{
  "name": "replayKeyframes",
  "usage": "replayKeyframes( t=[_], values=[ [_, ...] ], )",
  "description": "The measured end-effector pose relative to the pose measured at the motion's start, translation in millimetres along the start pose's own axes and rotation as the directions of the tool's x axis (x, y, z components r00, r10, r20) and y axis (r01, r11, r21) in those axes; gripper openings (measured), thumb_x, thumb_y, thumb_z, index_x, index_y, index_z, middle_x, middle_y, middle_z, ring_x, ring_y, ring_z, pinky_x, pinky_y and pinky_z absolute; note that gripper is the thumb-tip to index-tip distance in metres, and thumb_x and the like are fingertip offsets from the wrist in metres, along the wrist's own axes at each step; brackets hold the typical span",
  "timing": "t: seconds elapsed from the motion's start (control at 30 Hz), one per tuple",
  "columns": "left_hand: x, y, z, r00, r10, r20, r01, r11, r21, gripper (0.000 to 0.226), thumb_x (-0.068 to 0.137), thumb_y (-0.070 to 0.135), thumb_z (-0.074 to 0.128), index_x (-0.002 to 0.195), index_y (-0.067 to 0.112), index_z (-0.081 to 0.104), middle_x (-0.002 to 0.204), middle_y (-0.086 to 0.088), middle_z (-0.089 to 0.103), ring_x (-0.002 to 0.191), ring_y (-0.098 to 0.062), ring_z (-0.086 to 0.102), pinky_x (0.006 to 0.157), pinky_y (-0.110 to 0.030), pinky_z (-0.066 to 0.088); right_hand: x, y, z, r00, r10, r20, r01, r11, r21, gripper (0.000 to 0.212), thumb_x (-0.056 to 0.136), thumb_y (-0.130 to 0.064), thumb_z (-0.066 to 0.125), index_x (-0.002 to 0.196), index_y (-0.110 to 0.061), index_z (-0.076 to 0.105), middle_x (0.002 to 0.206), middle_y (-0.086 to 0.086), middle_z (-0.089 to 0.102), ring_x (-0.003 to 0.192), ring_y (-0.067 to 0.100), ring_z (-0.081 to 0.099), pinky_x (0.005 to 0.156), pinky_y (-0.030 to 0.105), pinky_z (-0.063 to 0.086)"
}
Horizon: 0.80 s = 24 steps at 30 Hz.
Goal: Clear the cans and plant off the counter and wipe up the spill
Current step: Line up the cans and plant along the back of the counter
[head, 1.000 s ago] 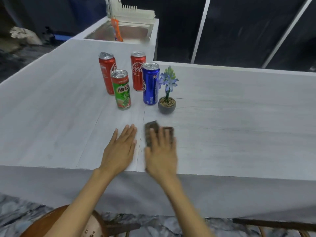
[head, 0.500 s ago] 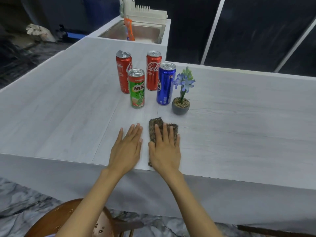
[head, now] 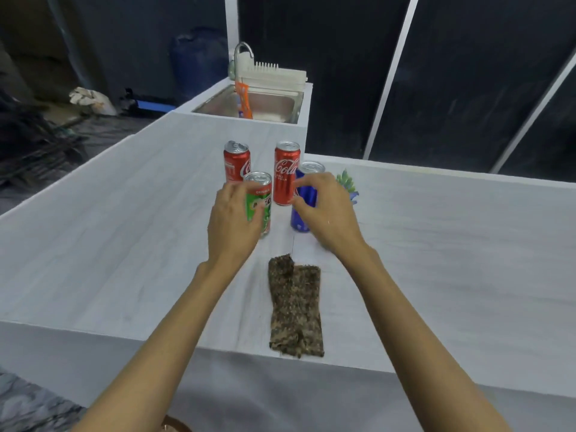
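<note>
Two red cola cans (head: 236, 163) (head: 286, 174) stand upright at the back of the group on the white counter (head: 124, 244). In front of them, my left hand (head: 232, 219) wraps the green Milo can (head: 261, 194), thumb across its front. My right hand (head: 324, 210) curls around the blue can (head: 304, 196). Both cans stand on the counter. The small plant (head: 346, 179) is mostly hidden behind my right hand; only leaves and a bit of blue flower show. A brown speckled cloth (head: 295, 307) lies flat near the front edge, untouched. I see no spill.
A steel sink (head: 268, 104) with a faucet (head: 242, 51), a white dish rack (head: 274, 74) and an orange item (head: 244, 98) sits beyond the counter's far end. Dark panels stand behind. A brown chair edge (head: 174, 427) shows below the counter front.
Both hands have lifted off the counter and cloth and reached forward to the cans. The left closed on the green can, the right on the blue one. The cloth stayed put.
</note>
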<state>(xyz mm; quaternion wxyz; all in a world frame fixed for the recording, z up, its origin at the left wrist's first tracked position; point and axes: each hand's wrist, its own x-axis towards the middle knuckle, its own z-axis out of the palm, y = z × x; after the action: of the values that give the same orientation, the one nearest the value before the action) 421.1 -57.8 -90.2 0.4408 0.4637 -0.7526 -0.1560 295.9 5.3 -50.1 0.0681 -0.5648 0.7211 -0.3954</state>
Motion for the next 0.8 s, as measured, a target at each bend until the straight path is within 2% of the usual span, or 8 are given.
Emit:
replayKeyframes(
  t=[0.07,0.1,0.2,0.3,0.4,0.47,0.63,0.8],
  values=[
    [23.3,9.7,2.7,1.000,-0.014,-0.023,0.014,1.000,0.004,0.041,0.085,0.020,0.060,0.124,0.015,0.050,0.130,-0.009,0.047,0.121,-0.022,0.046,0.098,-0.034,0.042,37.1,-3.7,-8.7,0.999,-0.025,-0.044,0.021,0.995,-0.097,0.044,0.085,-0.023,0.063,0.127,-0.014,0.051,0.134,0.007,0.045,0.122,0.021,0.046,0.096,0.035,0.046],
    [32.4,12.0,5.3,0.999,-0.030,-0.021,0.030,1.000,0.003,0.045,0.083,0.020,0.062,0.126,0.016,0.048,0.133,-0.011,0.044,0.123,-0.024,0.044,0.100,-0.037,0.043,54.5,-2.5,-9.8,1.000,-0.012,-0.013,0.010,0.986,-0.167,0.053,0.083,-0.026,0.067,0.131,-0.015,0.046,0.136,0.008,0.042,0.125,0.023,0.044,0.096,0.037,0.046],
    [49.5,10.9,15.5,0.993,-0.103,0.051,0.103,0.995,0.007,0.058,0.080,0.025,0.067,0.131,0.016,0.042,0.138,-0.012,0.038,0.126,-0.028,0.041,0.102,-0.042,0.042,90.0,8.7,-6.4,0.972,0.145,0.184,-0.054,0.903,-0.427,0.080,0.073,-0.039,0.075,0.138,-0.017,0.033,0.139,0.013,0.041,0.127,0.030,0.041,0.096,0.044,0.044],
    [54.1,3.5,26.5,0.970,-0.198,0.141,0.196,0.980,0.025,0.065,0.077,0.027,0.070,0.132,0.016,0.038,0.140,-0.012,0.036,0.128,-0.029,0.040,0.101,-0.043,0.040,103.4,20.0,-1.4,0.916,0.257,0.309,-0.044,0.829,-0.558,0.083,0.072,-0.044,0.075,0.137,-0.017,0.032,0.137,0.012,0.049,0.123,0.032,0.048,0.100,0.046,0.042],
    [52.8,-7.7,36.9,0.943,-0.245,0.225,0.255,0.967,-0.016,0.067,0.075,0.020,0.073,0.130,0.017,0.036,0.137,-0.013,0.040,0.125,-0.031,0.044,0.099,-0.045,0.041,108.7,25.5,0.2,0.913,0.259,0.315,-0.025,0.807,-0.591,0.079,0.074,-0.047,0.072,0.136,-0.018,0.032,0.135,0.011,0.051,0.123,0.032,0.049,0.103,0.048,0.035],
    [52.0,-13.4,42.8,0.936,-0.244,0.255,0.263,0.964,-0.043,0.070,0.074,0.015,0.073,0.130,0.019,0.033,0.136,-0.013,0.042,0.123,-0.032,0.046,0.098,-0.045,0.042,111.1,28.0,2.7,0.921,0.250,0.299,-0.026,0.805,-0.592,0.078,0.074,-0.049,0.071,0.134,-0.017,0.033,0.133,0.010,0.053,0.121,0.031,0.050,0.102,0.048,0.036],
    [56.9,-17.9,50.6,0.954,-0.203,0.219,0.235,0.963,-0.129,0.062,0.075,0.005,0.070,0.125,0.018,0.035,0.131,-0.013,0.047,0.119,-0.030,0.050,0.093,-0.038,0.044,113.3,33.4,5.5,0.938,0.214,0.273,-0.029,0.833,-0.553,0.072,0.074,-0.046,0.072,0.130,-0.018,0.037,0.126,0.009,0.057,0.115,0.030,0.054,0.098,0.044,0.039],
    [60.3,-17.0,52.1,0.969,-0.144,0.203,0.180,0.968,-0.172,0.059,0.074,0.004,0.070,0.122,0.016,0.038,0.128,-0.012,0.049,0.116,-0.028,0.052,0.086,-0.031,0.043,111.9,36.5,-1.7,0.961,0.180,0.209,-0.056,0.869,-0.492,0.069,0.072,-0.043,0.074,0.127,-0.017,0.040,0.121,0.010,0.059,0.112,0.030,0.055,0.101,0.046,0.038]
  ],
)
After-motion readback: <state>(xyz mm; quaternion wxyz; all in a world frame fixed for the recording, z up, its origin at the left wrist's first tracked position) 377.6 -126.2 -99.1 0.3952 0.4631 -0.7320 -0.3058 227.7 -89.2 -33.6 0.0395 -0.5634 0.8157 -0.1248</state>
